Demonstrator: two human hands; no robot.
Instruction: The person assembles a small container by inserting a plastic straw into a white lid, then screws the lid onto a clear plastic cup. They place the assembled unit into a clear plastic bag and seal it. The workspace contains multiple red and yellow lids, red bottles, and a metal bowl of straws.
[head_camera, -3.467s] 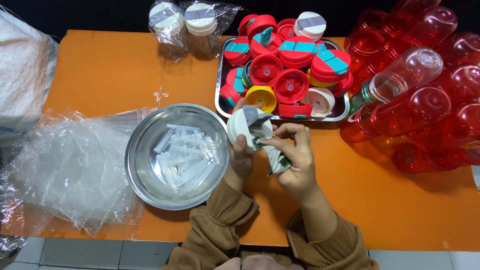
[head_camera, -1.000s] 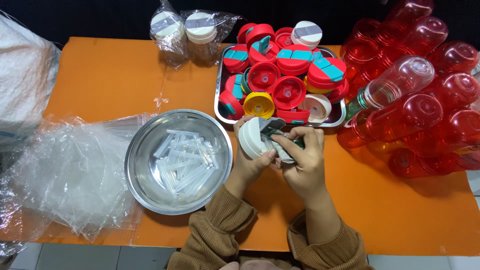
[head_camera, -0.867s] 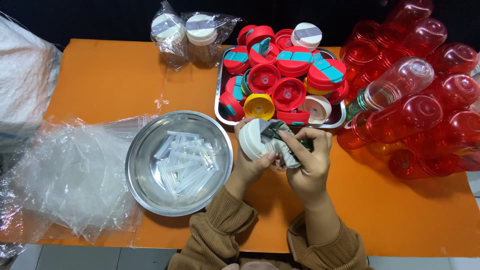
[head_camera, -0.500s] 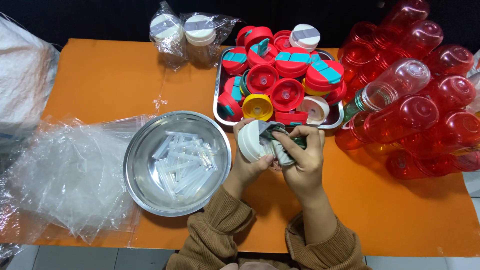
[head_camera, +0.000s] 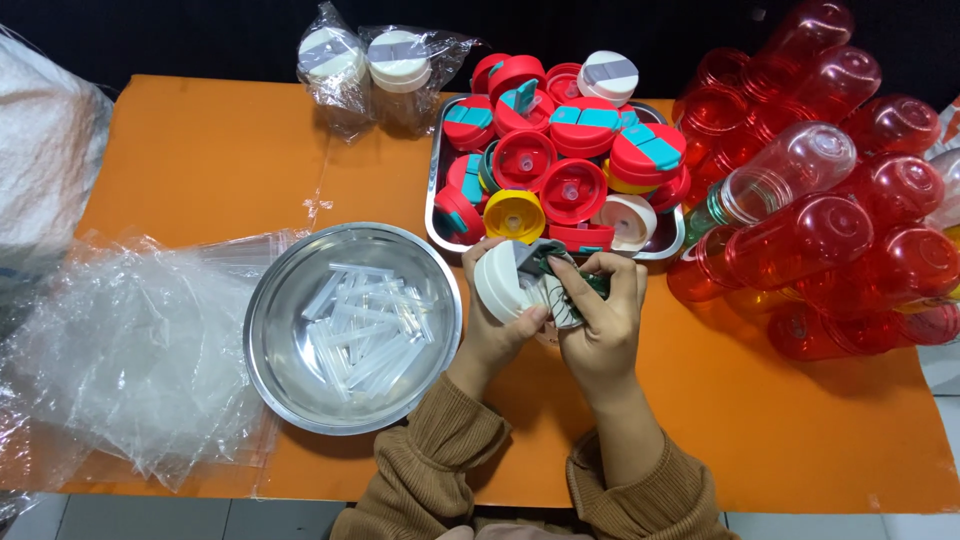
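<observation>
**Inspector:** Status of the hands?

**Assessor:** The left hand (head_camera: 497, 325) is closed around a white lid (head_camera: 503, 282), thumb over its lower edge, held on edge just in front of the metal tray (head_camera: 437, 190). The right hand (head_camera: 602, 320) has its fingers curled on a grey-green flap (head_camera: 545, 256) at the lid's top and on the clear part behind it (what that part is, I cannot tell).

**Inspector:** Any change from the earlier views?

**Assessor:** Slight. A few seconds ago the lid was higher and the right hand was working over its top; half a second ago both hands were already pressed together as now. The lid has stayed between the hands throughout. I judge the fitting of the flap to be in its last stage, not finished.

**Inspector:** Surroundings?

**Assessor:** The steel bowl (head_camera: 270, 340) sits just left of the hands, holding a loose pile of clear plastic tubes (head_camera: 365, 325). The tray beyond the hands is heaped with red lids (head_camera: 572, 190), one yellow lid (head_camera: 513, 213) among them. Red bottles (head_camera: 860, 200) are stacked at the right, a clear bottle (head_camera: 785, 172) lying across them. Crumpled plastic bags (head_camera: 130, 350) lie at the left on the orange table (head_camera: 200, 160), and two wrapped white lids (head_camera: 365, 60) stand at the far edge.

**Inspector:** Have the bowl and tray moved?

**Assessor:** No shift that I can see.
</observation>
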